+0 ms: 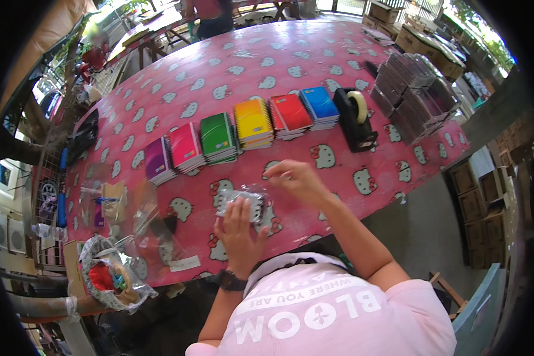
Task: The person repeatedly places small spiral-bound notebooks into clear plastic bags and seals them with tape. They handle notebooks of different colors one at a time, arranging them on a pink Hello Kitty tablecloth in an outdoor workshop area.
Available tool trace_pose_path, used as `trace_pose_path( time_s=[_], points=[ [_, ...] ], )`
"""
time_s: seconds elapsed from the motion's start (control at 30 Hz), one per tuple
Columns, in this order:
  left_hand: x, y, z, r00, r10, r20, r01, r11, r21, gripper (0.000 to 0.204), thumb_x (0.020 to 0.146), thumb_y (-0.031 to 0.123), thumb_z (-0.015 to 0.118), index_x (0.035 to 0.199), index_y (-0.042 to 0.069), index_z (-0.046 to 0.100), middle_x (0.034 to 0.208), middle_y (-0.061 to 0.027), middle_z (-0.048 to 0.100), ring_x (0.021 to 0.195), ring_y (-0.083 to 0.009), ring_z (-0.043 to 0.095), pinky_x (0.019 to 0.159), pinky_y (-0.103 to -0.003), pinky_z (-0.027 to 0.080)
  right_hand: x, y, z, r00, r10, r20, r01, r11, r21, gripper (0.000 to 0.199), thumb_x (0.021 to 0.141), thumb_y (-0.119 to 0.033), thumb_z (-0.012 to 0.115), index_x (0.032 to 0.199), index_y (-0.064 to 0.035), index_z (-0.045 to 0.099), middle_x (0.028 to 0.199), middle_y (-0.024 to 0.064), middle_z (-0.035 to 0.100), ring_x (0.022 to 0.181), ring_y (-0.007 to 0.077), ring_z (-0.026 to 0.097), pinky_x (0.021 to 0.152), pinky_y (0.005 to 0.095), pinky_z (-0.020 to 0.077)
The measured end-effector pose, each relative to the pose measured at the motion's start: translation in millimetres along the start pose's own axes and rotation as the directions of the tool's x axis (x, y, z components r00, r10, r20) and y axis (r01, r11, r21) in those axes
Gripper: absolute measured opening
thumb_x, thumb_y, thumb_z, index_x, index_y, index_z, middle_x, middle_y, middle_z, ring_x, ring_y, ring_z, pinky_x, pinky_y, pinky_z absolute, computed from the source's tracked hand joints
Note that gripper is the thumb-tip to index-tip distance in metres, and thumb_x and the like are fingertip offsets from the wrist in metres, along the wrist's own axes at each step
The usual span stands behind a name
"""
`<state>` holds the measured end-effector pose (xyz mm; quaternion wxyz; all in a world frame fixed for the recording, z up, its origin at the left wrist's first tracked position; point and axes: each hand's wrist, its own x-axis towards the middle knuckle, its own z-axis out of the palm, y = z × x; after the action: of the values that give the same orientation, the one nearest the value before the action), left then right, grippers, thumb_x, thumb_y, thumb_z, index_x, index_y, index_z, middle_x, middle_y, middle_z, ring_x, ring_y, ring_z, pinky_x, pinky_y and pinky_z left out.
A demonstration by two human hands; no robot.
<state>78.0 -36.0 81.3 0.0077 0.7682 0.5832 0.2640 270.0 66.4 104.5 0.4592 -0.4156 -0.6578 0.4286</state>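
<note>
My left hand (239,230) lies with its fingers stretched flat over a small clear-wrapped packet (254,205) on the table. Dark marks like a spiral binding show along the packet's right side; its contents are partly hidden by my fingers and the shiny plastic. Just right of the packet and above the table, my right hand (301,183) is closed, thumb and fingers brought together. Whatever its fingertips pinch, if anything, is too small to make out.
Beyond my hands runs a row of stacked spiral notebooks, from purple (159,161) to blue (320,108). A black tape dispenser (355,127) and plastic-wrapped stacks (414,98) stand right. Clear plastic bags (151,222) lie left on the pink table (302,155). A bag-lined bin (108,274) sits by its edge.
</note>
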Motion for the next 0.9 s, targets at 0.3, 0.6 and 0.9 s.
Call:
trace_pose_path(
  time_s=[0.3, 0.6, 0.9],
  points=[
    [8.2, 13.6, -2.2, 0.997, -0.076, -0.012, 0.076, 0.996, -0.044, 0.072, 0.081, 0.047, 0.061, 0.137, 0.009, 0.039, 0.140, -0.0086, 0.038, 0.133, -0.0269, 0.028, 0.105, -0.048, 0.016, -12.1, 102.2, -248.8, 0.606, 0.199, -0.770, -0.680, 0.633, -0.371, 0.032, 0.080, -0.032, 0.068, 0.098, -0.0064, 0.069, 0.096, 0.0095, 0.066, 0.101, 0.0292, 0.053, 0.090, 0.0403, 0.0410],
    [5.9, 16.6, 0.7, 0.990, -0.141, -0.002, 0.141, 0.989, -0.036, 0.071, 0.077, 0.042, 0.066, 0.137, 0.014, 0.040, 0.143, -0.0049, 0.036, 0.136, -0.0248, 0.025, 0.108, -0.053, 0.007, -30.6, 113.7, -248.4, 0.754, -0.325, -0.572, -0.113, 0.793, -0.599, 0.022, 0.084, -0.028, 0.066, 0.084, -0.0061, 0.067, 0.081, 0.0034, 0.065, 0.079, 0.0192, 0.056, 0.068, 0.0370, 0.0448],
    [-0.3, 17.6, -1.0, 0.970, -0.235, -0.062, 0.220, 0.957, -0.187, 0.068, 0.081, 0.052, 0.059, 0.136, 0.016, 0.042, 0.139, -0.0031, 0.042, 0.134, -0.0211, 0.030, 0.107, -0.053, 0.007, -40.1, 93.8, -172.3, 0.649, 0.750, 0.132, -0.683, 0.497, 0.535, 0.012, 0.088, -0.021, 0.062, 0.085, -0.0098, 0.061, 0.061, -0.0057, 0.050, 0.050, 0.0027, 0.043, 0.044, 0.0185, 0.0301]
  ],
)
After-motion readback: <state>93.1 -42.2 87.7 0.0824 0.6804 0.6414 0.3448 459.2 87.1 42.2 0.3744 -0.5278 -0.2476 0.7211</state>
